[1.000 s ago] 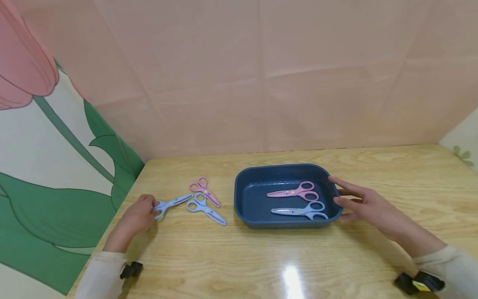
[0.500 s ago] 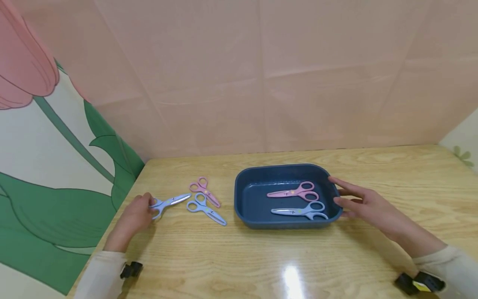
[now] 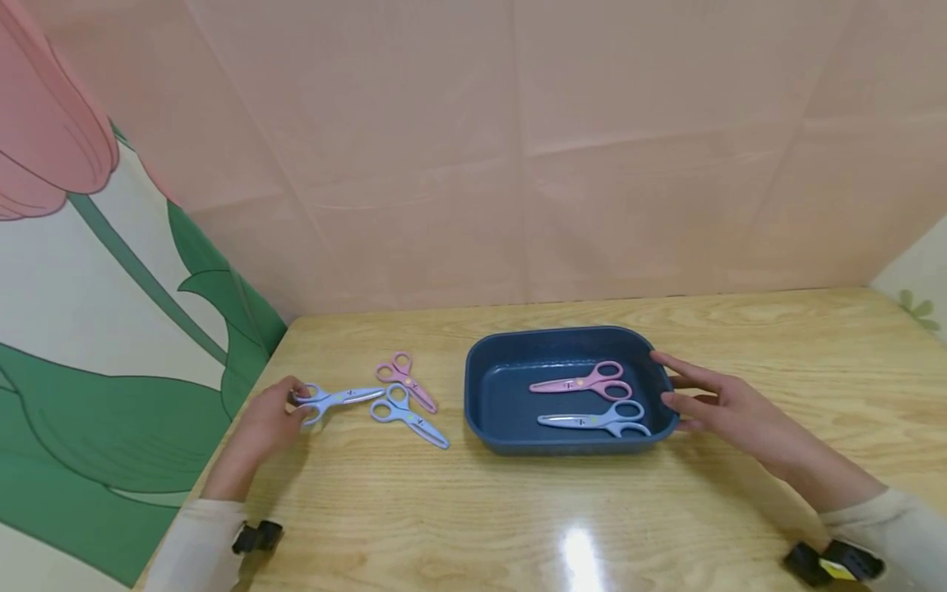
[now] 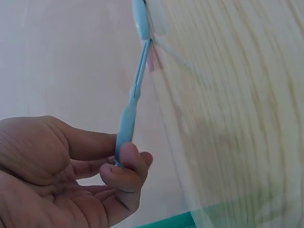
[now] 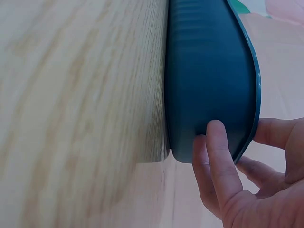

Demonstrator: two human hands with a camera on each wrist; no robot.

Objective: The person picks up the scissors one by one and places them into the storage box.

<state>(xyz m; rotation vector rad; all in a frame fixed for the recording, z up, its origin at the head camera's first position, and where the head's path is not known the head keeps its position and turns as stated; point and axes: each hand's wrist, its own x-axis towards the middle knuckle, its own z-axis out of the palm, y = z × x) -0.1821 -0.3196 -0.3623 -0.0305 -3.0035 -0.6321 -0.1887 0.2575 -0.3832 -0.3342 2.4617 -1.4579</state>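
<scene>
On the left of the head view, my left hand (image 3: 270, 423) pinches a pair of light blue scissors (image 3: 336, 398) by its handle loops. In the left wrist view, thumb and fingertips meet on the blue scissors' handle (image 4: 125, 124). The tip points right, close to a second blue pair of scissors (image 3: 410, 416) and a pink pair (image 3: 408, 381) on the table. My right hand (image 3: 732, 407) grips the right end of a dark blue tray (image 3: 510, 446), with some fingertips at its rim and others against its outer wall. Inside lie pink scissors (image 3: 584, 381) and blue scissors (image 3: 595, 418).
The wood-patterned table (image 3: 444, 526) ends at a pink sheet (image 3: 518, 164) along its back. A flower-printed panel (image 3: 140, 345) borders the left side. A light reflection shines near the front middle.
My left hand has shifted slightly upward, and the scissors in it have turned, so that their blades lie more level. The right hand and the tray stay in place.
</scene>
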